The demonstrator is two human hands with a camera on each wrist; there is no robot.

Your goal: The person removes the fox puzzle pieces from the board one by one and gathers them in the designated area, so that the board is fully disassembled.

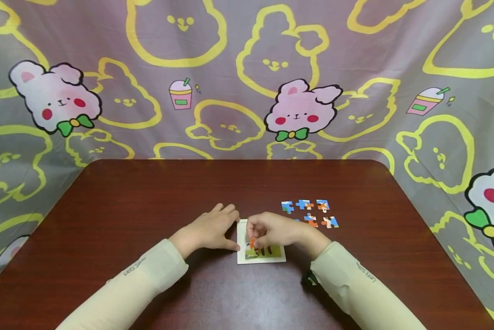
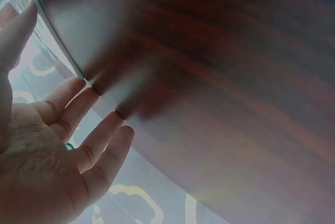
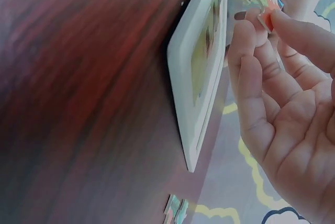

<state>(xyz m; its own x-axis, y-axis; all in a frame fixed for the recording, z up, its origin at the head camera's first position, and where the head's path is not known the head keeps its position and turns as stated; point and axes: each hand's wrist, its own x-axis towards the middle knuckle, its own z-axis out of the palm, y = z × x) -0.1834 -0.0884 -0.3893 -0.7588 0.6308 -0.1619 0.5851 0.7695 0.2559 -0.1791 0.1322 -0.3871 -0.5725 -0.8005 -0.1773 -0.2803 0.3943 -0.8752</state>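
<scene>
A white puzzle tray (image 1: 261,261) lies on the table, its lower part filled with a green picture with dark stripes. Over the tray's left side, my right hand (image 1: 276,229) pinches a jigsaw piece (image 1: 252,243) between thumb and fingers. The right wrist view shows this jigsaw piece (image 3: 266,19) as orange and green, tilted at the fingertips. My left hand (image 1: 214,229) rests along the tray's left edge with its fingers spread. In the left wrist view the left hand (image 2: 57,150) has nearly straight fingers, their tips at the tabletop. My right hand covers the tray's upper part.
Several loose jigsaw pieces (image 1: 330,222) in blue, orange and white lie right of the tray, one partly behind my right forearm. The dark brown table (image 1: 168,183) is bordered by a patterned curtain (image 1: 230,91) at the back and sides.
</scene>
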